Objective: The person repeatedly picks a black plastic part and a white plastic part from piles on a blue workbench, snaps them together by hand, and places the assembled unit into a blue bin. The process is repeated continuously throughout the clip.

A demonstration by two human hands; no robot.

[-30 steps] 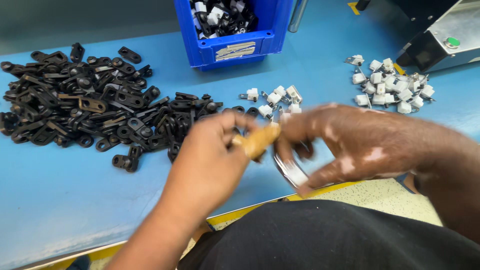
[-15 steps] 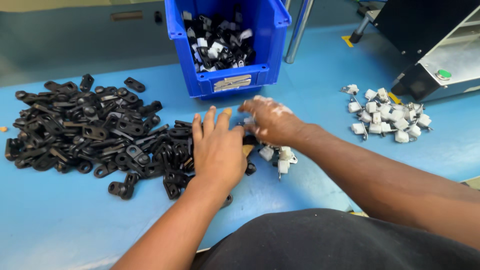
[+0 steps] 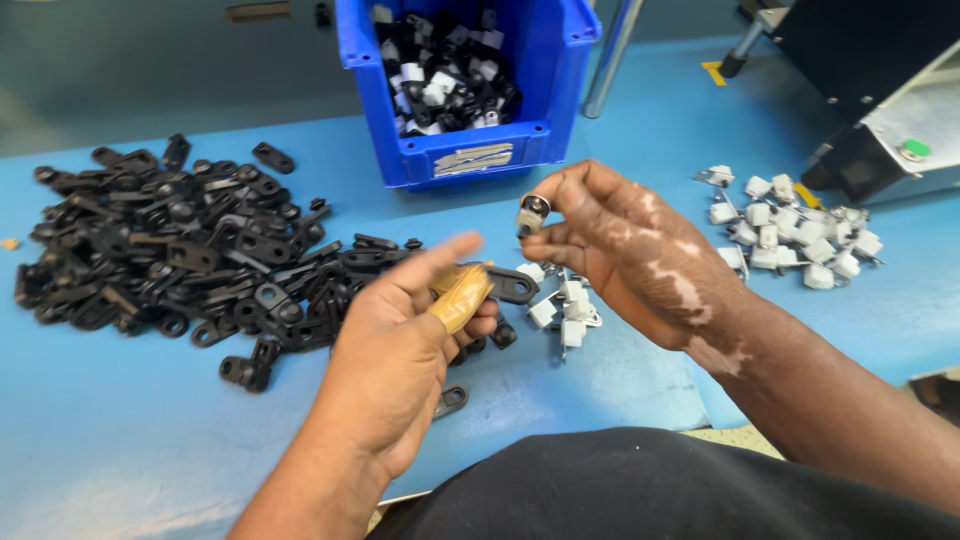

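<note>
**Two hands up, one part each, over the blue bench**

Two hands are raised just in front of the blue bin [image 3: 470, 150], which stands at the far side of the blue table [image 3: 120, 440]; the right hand [image 3: 620, 250] pinches a small white-and-metal clip [image 3: 531, 212] between thumb and fingertips, fingers curled close, just in front of the bin's labelled wall; the left hand [image 3: 400, 350] sits nearer the body, below and left of the bin, loosely closed on a black plastic link [image 3: 510, 286] that pokes out to the right of it; a tan finger cover [image 3: 460, 297] shows on one finger there, and the forefinger is blurred; a small cluster of white clips [image 3: 562, 305] lies on the table between the two hands, in front of the bin; a big heap of black links [image 3: 170, 250] spreads to the left of the bin; another heap of white clips [image 3: 790, 235] lies well to the right of the bin, beside a dark machine [image 3: 880, 110]; inside the bin, black and white parts lie mixed.
</note>
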